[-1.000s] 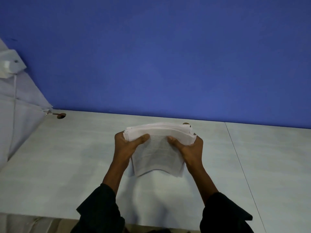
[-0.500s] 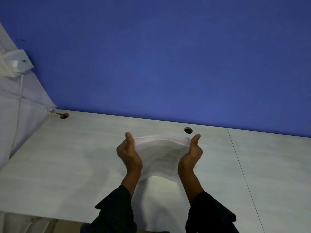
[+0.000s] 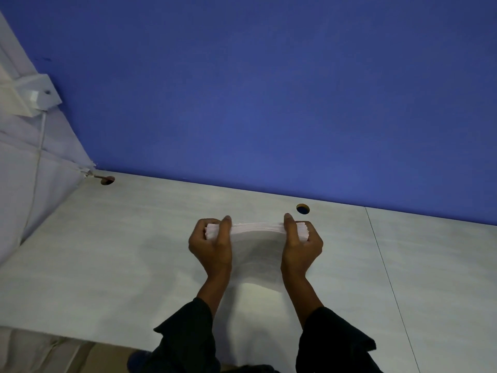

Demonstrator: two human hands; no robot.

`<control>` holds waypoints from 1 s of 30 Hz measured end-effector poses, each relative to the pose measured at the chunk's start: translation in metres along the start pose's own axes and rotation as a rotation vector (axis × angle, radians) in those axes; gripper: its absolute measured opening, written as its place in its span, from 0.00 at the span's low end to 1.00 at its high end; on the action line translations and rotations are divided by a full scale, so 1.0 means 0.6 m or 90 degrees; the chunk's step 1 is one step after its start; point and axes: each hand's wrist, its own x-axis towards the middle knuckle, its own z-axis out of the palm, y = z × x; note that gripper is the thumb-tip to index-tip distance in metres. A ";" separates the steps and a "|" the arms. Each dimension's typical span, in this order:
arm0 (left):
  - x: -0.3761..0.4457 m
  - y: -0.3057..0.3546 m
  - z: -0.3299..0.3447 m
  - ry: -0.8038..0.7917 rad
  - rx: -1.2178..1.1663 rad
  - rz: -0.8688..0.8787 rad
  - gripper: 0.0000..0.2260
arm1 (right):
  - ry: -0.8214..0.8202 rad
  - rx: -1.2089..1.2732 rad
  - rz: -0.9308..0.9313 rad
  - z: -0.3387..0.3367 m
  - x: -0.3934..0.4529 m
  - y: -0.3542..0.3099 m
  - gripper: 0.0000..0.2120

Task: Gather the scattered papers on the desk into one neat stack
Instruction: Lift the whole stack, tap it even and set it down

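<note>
Both hands (left (image 3: pixel 212 244), right (image 3: pixel 301 247)) now clamp the paper stack (image 3: pixel 256 228) at its ends, edges squared, thumbs on top.

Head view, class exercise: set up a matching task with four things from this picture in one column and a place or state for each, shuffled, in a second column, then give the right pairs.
Column one:
1. stack of papers
2. round hole
3. white box
4. seam

Column two:
A. mounted at the upper left, cable hanging from it
B. gripped at both ends by two hands
C. thin line across the desk, right of the hands
D. in the desk just beyond the right hand

Pairs: 1-B, 2-D, 3-A, 4-C.
</note>
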 end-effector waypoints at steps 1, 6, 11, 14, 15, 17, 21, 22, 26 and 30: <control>0.002 -0.002 -0.001 0.007 -0.004 0.008 0.07 | 0.011 -0.008 0.006 -0.001 0.001 0.001 0.09; 0.005 -0.003 -0.006 0.014 0.013 0.037 0.09 | 0.007 -0.017 0.010 -0.006 -0.006 0.005 0.08; 0.005 0.013 -0.014 -0.029 0.058 0.081 0.04 | 0.006 -0.009 0.013 -0.007 -0.005 0.010 0.07; 0.031 0.060 -0.025 -0.232 0.277 0.215 0.13 | -0.014 -0.010 -0.006 -0.008 -0.007 0.006 0.07; 0.040 0.082 -0.022 -0.353 0.446 0.255 0.20 | -0.019 -0.015 -0.006 -0.008 -0.006 0.008 0.07; 0.041 0.130 -0.001 -0.587 0.781 0.321 0.28 | -0.031 -0.014 -0.008 -0.008 -0.005 0.010 0.07; 0.024 0.136 0.052 -0.817 0.904 0.322 0.28 | -0.044 0.000 -0.063 -0.019 -0.003 0.004 0.09; 0.026 0.129 0.059 -0.820 0.898 0.327 0.26 | -0.028 0.037 -0.080 -0.030 -0.001 0.008 0.09; 0.087 0.136 0.061 -0.786 0.836 0.268 0.28 | 0.132 0.168 0.098 -0.084 -0.003 0.062 0.26; 0.187 0.152 0.026 -0.837 0.576 0.056 0.19 | -0.130 0.155 0.409 -0.115 -0.007 0.103 0.40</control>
